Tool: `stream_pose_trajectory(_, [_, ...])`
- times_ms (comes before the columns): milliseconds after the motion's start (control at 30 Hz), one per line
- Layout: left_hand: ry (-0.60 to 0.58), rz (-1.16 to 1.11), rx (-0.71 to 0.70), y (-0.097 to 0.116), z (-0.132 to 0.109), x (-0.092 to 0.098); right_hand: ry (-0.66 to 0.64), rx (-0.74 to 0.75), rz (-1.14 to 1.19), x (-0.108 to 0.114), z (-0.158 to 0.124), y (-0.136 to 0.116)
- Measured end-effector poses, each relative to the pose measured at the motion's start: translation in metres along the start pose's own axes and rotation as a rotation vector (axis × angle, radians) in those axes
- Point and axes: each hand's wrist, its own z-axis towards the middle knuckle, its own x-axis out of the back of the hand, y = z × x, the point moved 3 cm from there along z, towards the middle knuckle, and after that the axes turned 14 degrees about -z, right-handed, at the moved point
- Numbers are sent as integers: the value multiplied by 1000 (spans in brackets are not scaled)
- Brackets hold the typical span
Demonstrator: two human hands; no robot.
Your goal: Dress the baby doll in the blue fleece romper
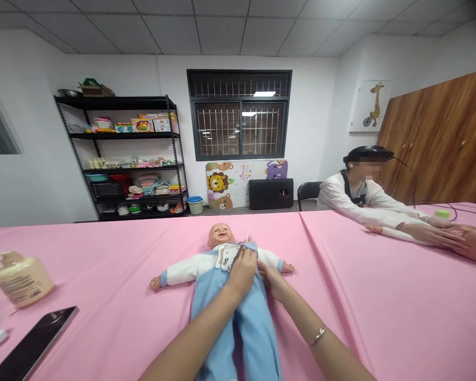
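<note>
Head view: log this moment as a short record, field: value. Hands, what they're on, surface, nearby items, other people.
Left hand: bare left hand on the doll's chest, beside a white cartoon patch
Right hand: bare right hand at the doll's side; silver metal bracelet on that arm
Doll: bald plastic baby doll in light-blue-and-white clothes, face up, arms spread
Surface: creased pink table cover
Nearby: beige pump bottle, flat dark phone, both left
Others: seated co-worker in white sleeves, far right

The doll (212, 280) and shelves (130, 169) (giraffe picture (372, 106) too) suggest a childcare classroom.
</note>
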Motion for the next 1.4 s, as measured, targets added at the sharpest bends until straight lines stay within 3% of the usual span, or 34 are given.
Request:
stream_pose_trajectory(100, [63, 137, -68, 3, -16, 18, 3, -36, 194, 11, 2, -7])
stream_pose_trajectory(267, [166, 88, 6, -2, -29, 31, 375, 106, 106, 34, 0, -28])
stream_pose_trajectory(333, [176, 59, -17, -2, -31, 31, 409, 218, 22, 32, -2, -38])
stream_pose_trajectory(467, [208, 32, -133, 0, -36, 33, 314, 393, 54, 18, -4, -51])
stream_pose_trajectory(567, [235, 20, -157, -1, -39, 35, 318, 479, -21, 14, -7, -55])
stream_pose_trajectory(767, [250, 29, -219, -3, -42, 34, 348, 686, -593, 7, -23, -71])
stream_pose_trajectory(967, [335, 36, -224, -3, -43, 33, 214, 879, -1031, -18, -41, -70])
stream_pose_trajectory(1200, [269, -108, -124, -5, -37, 30, 20, 834, -1036, -29, -51, -70])
stream_pose_trajectory(1400, [160, -166, -23, -6, -33, 26, 80, 820, -1101, -29, -51, -65])
